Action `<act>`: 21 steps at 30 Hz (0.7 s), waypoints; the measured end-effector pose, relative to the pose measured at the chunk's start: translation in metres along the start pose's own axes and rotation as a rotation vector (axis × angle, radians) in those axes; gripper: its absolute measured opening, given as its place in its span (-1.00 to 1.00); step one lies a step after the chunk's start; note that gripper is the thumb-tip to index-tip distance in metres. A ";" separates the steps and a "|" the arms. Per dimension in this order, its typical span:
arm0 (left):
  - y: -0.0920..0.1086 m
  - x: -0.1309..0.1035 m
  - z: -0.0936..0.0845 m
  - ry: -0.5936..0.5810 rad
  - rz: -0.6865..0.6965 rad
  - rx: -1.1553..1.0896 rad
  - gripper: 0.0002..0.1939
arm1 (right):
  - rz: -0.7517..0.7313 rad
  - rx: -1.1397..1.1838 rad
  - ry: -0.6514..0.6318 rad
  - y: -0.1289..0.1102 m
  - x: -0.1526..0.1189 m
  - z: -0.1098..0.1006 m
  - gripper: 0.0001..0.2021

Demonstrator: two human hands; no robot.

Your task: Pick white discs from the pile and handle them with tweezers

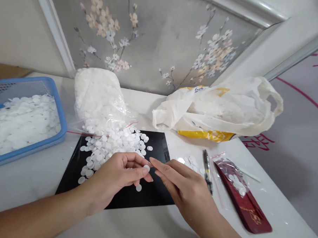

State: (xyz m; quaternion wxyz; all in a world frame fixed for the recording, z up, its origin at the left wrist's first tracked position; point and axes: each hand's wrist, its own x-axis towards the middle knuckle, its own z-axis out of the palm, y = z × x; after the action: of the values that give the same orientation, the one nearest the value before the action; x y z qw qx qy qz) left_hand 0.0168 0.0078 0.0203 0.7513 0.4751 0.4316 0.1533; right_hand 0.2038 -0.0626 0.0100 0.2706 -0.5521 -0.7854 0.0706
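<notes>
A small round white disc (146,167) is pinched at the thumb and fingertips of my left hand (124,170), above a black sheet (157,194). Close by on the right, my right hand (184,184) has its thumb and index finger stretched toward the disc, their tips slightly apart, with nothing visible between them. A heap of similar white discs (115,143) spills over the sheet's upper part from a clear plastic bag (98,97). One loose disc (138,188) lies on the sheet below my left fingers.
A blue basket (59,113) full of discs stands left. A white and yellow plastic bag (221,109) lies at the back right. Scattered discs (192,163), a pen (207,171), a small zip bag (234,175) and a dark red case (254,213) are at the right.
</notes>
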 end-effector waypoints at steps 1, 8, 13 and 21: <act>-0.001 0.000 0.000 0.004 -0.002 0.001 -0.84 | 0.049 0.002 -0.004 0.001 0.001 -0.001 -0.66; -0.002 0.001 0.000 0.009 -0.004 0.054 -0.74 | 0.526 0.424 -0.122 -0.004 0.007 -0.003 -0.69; 0.001 -0.003 0.004 -0.194 -0.004 0.128 -0.62 | 0.514 0.431 -0.008 0.001 0.013 0.009 -0.75; 0.011 -0.003 -0.007 -0.074 0.002 -0.085 -0.78 | 0.529 0.204 -0.247 0.030 0.011 -0.017 -0.74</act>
State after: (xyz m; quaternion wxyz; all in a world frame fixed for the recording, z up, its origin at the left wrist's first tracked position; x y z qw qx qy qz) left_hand 0.0113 0.0154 0.0299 0.7861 0.4484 0.3962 0.1548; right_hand 0.2346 -0.0440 0.0158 0.1991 -0.6948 -0.6302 0.2835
